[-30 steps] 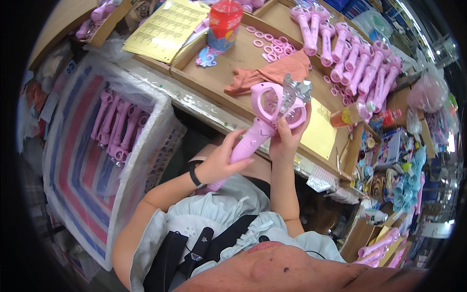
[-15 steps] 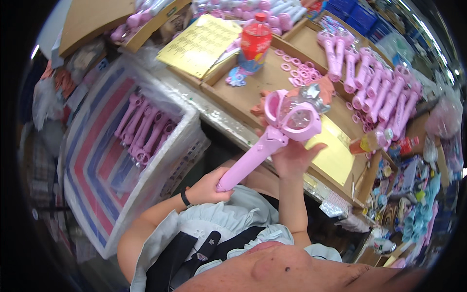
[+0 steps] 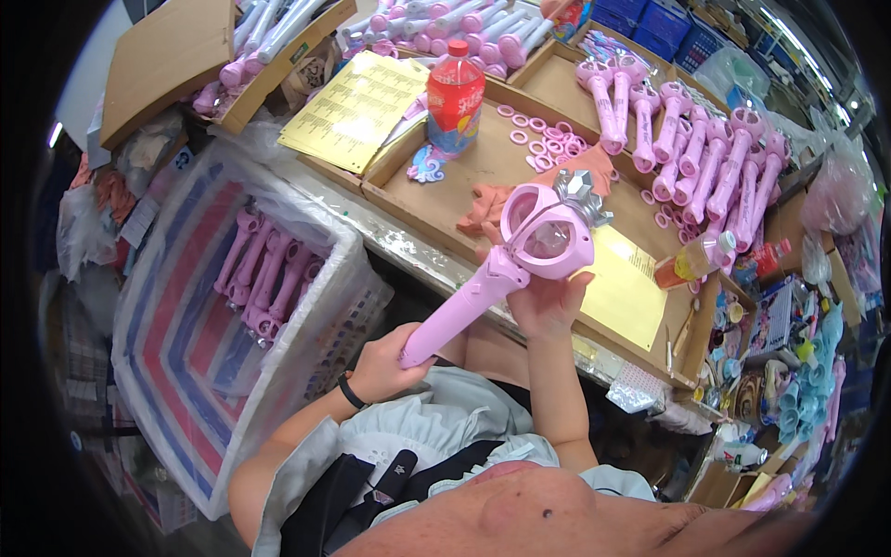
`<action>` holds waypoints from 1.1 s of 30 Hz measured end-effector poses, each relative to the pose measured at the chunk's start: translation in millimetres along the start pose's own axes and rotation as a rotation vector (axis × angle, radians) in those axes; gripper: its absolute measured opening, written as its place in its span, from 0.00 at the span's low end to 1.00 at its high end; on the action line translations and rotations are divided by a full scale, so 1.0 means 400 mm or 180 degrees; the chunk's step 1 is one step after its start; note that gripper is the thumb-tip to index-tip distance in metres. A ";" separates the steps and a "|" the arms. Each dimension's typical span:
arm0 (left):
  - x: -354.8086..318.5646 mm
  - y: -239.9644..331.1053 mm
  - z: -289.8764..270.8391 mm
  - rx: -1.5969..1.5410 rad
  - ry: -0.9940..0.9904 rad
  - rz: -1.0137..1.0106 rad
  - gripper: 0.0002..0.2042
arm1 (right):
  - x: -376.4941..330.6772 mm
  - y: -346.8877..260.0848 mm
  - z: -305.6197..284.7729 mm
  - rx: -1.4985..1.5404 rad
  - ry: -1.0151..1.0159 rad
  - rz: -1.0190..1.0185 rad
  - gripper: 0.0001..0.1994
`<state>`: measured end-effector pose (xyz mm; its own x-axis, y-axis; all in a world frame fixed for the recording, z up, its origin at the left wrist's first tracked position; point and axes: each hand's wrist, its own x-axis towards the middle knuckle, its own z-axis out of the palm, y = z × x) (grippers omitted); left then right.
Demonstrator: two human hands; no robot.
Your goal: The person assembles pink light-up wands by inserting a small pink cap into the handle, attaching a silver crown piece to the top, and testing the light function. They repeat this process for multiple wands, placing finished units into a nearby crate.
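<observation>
A pink toy wand (image 3: 469, 302) slants across in front of me, its two round openings and silver crown-shaped piece (image 3: 579, 197) at the upper right end. My left hand (image 3: 379, 366) is closed around the lower end of the handle. Under the wand's head, my right hand (image 3: 543, 311) cradles it, thumb at the right side and fingers partly hidden behind. Just beyond the head lies an orange cloth (image 3: 478, 206) in the cardboard tray (image 3: 394, 190).
Pink rings (image 3: 557, 144) and a red bottle (image 3: 456, 102) are in the tray, with yellow sheets (image 3: 357, 107) beside it. Several wands (image 3: 715, 172) lie at the right. More wands (image 3: 264, 269) sit in a striped-lined crate (image 3: 176, 343) on the left. A drink bottle (image 3: 691, 260) leans right.
The wand's head has turned and shifted slightly left, showing the silver crown more plainly. Both hands stay on it. The whole view has shifted a little.
</observation>
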<state>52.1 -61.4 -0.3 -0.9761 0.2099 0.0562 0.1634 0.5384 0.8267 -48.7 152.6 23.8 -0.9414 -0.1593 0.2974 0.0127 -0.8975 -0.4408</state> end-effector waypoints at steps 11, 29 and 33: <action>0.257 -0.157 -0.377 0.0867 0.1224 -0.0177 0.20 | -0.089 -0.062 -0.099 -0.6460 0.1016 -0.1636 0.14; 0.424 -0.418 -0.646 0.2943 0.1906 0.0743 0.21 | -0.078 -0.038 -0.124 -0.7703 0.0902 -0.1395 0.06; 0.143 -0.607 -0.645 0.2524 0.2589 0.0963 0.11 | -0.084 -0.042 -0.129 -0.7903 0.0855 -0.1312 0.08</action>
<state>-80.5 -391.0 -53.4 -0.6395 -0.0119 0.7687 0.1676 0.9737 0.1545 -34.8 194.2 -22.3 -0.8028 0.0108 0.5962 -0.1199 0.9765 -0.1792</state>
